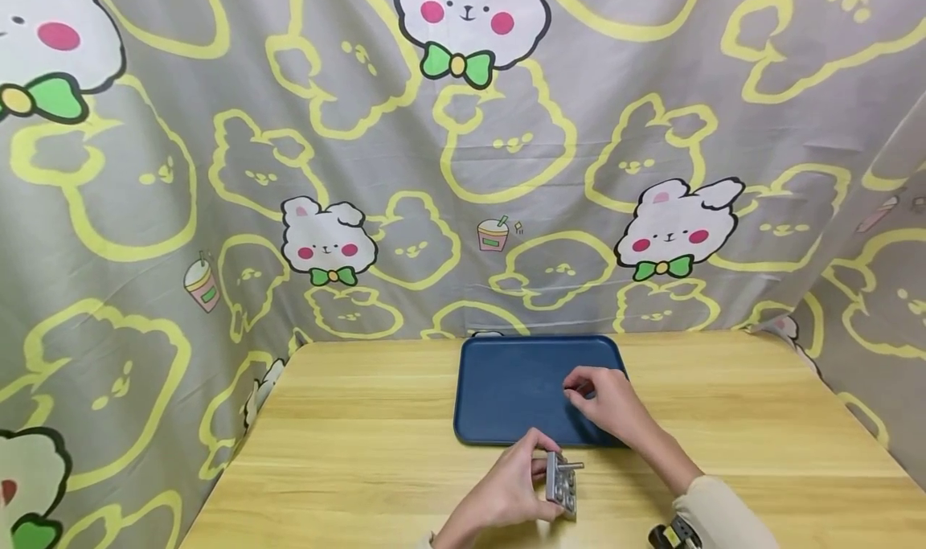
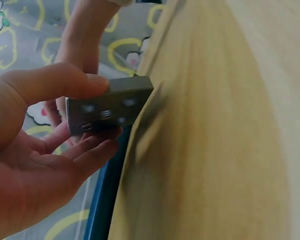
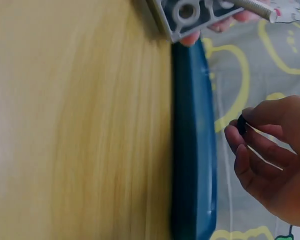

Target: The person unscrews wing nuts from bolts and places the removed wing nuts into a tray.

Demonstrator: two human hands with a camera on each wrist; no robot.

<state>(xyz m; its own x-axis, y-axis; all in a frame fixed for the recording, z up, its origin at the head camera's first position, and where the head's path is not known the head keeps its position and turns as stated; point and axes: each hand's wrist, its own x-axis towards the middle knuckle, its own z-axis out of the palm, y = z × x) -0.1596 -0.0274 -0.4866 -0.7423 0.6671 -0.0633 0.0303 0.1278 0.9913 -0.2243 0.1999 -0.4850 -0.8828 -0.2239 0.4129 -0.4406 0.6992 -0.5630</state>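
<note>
My left hand [image 1: 506, 489] grips a grey metal block [image 1: 555, 485] by its edges, thumb on one edge and fingers at the opposite one. Round holes go into the block, and a threaded bolt [image 3: 259, 9] sticks out of one face. It is held above the table, just in front of the blue tray [image 1: 499, 388]. My right hand [image 1: 606, 400] hovers over the tray's right part, apart from the block. Between its thumb and index fingertip it pinches a small dark piece [image 3: 242, 124], perhaps a nut; its exact kind cannot be made out.
The tray lies on a wood-grain table [image 1: 347, 436] near its back edge. A grey curtain [image 1: 405, 163] with rabbit prints hangs behind and at both sides. A black device [image 1: 674, 534] sits at my right wrist.
</note>
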